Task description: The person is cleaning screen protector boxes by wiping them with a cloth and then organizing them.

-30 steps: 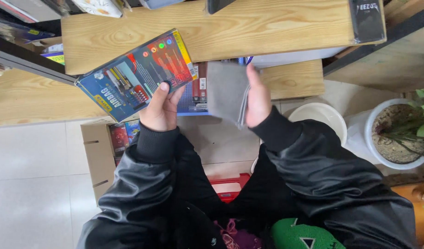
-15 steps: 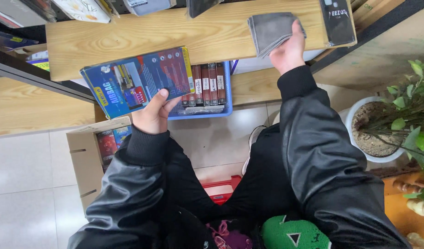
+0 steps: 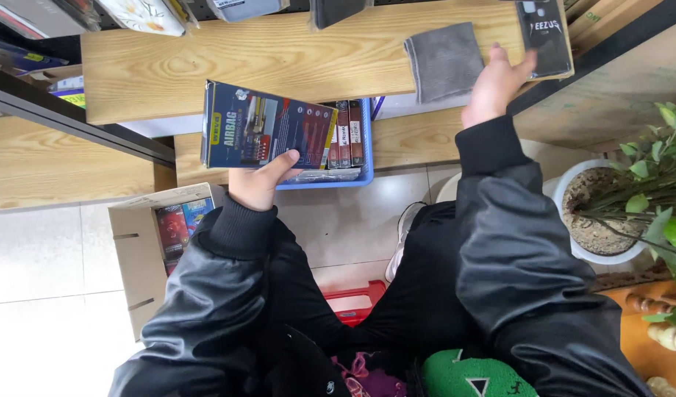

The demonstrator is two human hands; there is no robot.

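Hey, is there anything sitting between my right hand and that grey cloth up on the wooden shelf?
Nothing visible. The right hand hovers open just beside the grey cloth on the wooden shelf, with only bare wood between them. A dark package lies on the hand's far side, away from the cloth.

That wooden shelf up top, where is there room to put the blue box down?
The wooden shelf is bare in its middle, between the hanging packets at its back edge and the grey cloth. Right of the cloth it is crowded: the right hand and a black packet. The blue basket below is full. The left hand holds the blue box.
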